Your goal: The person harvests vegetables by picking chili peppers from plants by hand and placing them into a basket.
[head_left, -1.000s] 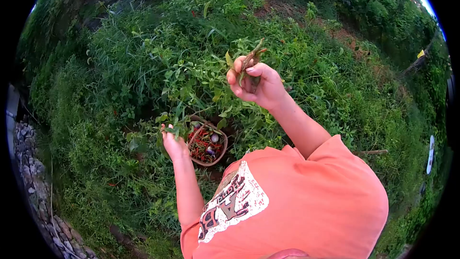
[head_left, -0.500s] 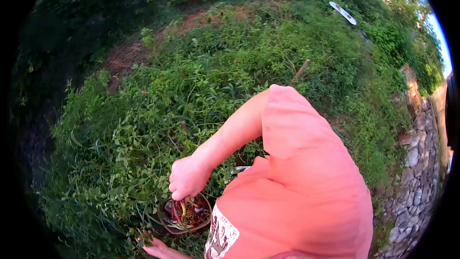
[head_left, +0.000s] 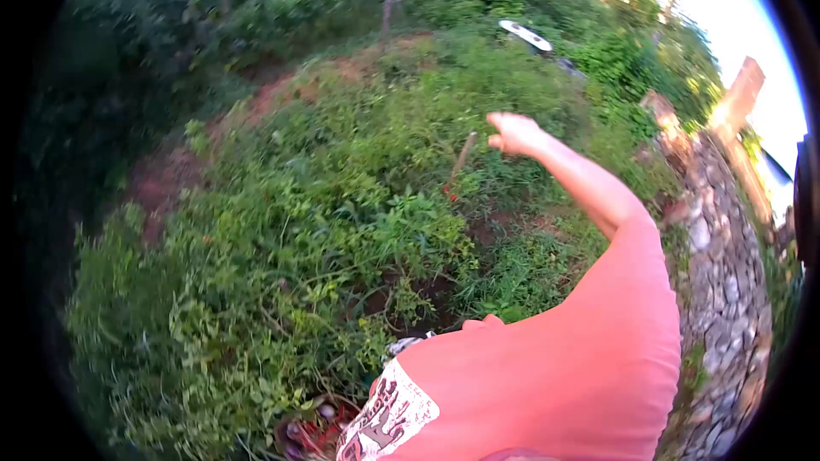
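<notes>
My right hand is stretched out over the plants at the upper right, near a wooden stake. Its fingers are partly bent, and nothing can be made out in them. At the bottom, partly covered by my shirt, the basket holds red peppers and a pale round vegetable. My left hand does not show. Some red peppers hang on the plants below the stake.
Dense green plants surround me. A stone wall runs down the right side. Farther back are a white board and a post with a yellow tag. A strip of bare soil lies at the left.
The view has swung right and up. My right hand has left the basket and reaches out to the upper right. My left hand has gone out of view. The basket sits lower in the picture.
</notes>
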Motion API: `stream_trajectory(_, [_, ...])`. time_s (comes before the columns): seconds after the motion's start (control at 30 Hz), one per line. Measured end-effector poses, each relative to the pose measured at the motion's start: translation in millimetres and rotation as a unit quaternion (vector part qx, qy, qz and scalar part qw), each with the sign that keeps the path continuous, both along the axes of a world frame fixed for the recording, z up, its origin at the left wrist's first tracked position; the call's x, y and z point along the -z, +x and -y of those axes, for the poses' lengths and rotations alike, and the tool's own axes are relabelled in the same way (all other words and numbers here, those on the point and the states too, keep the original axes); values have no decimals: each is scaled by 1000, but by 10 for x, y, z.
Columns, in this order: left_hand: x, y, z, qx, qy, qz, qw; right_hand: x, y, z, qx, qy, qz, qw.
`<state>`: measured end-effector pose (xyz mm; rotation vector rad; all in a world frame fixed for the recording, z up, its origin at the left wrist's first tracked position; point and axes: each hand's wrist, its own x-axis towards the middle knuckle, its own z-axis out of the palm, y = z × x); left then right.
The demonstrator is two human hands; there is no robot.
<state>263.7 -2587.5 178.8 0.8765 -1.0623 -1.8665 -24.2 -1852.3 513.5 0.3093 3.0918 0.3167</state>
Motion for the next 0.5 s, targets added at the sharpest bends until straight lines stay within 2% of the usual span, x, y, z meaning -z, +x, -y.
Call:
stream_trajectory(0.03, [18, 161, 22, -14, 14, 1, 1000, 402, 14, 544, -96, -63, 200, 973])
stream_trajectory(0.07, [-11, 283, -34, -34, 40, 4, 999, 982, -25, 980, -273, -135, 316, 898])
stream_trajectory(0.1, [-187, 431, -159, -66, 52, 2, 996, 1180, 115, 1649, -316, -204, 426, 823])
stream_trajectory(0.13, [-322, 517, -240, -131, 115, 56, 983, 1294, 318, 2338, -304, -235, 501, 776])
stream_trajectory(0.17, [-546, 578, -370, -135, 118, 94, 979, 1458, 532, 2862, -350, -269, 524, 728])
stream_trajectory(0.2, [-403, 668, -368, -143, 63, 66, 985, 1579, 711, 3295, -381, -306, 541, 684])
stream_trajectory(0.23, [-695, 663, -517, -139, 56, 105, 983, 1634, 911, 3676, -404, -329, 573, 633])
stream_trajectory(0.27, [-557, 846, -525, -170, 42, 145, 974, 1694, 1098, 4058, -421, -345, 603, 583])
stream_trajectory(0.3, [-322, 1010, -479, -134, 58, 221, 964, 1905, 1259, 4295, -440, -370, 631, 521])
stream_trajectory(0.33, [-49, 996, -218, -134, 89, 205, 966, 1915, 1310, 4819, -434, -352, 654, 509])
stream_trajectory(0.37, [21, 1004, -263, -144, 139, 142, 969, 1905, 1496, 5058, -510, -308, 653, 468])
stream_trajectory(0.43, [-182, 1121, -433, -148, 127, 207, 959, 1909, 1987, 5408, -626, -205, 644, 389])
stream_trajectory(0.5, [-145, 1324, -569, -118, 108, 238, 958, 1835, 2534, 5668, -665, -132, 670, 303])
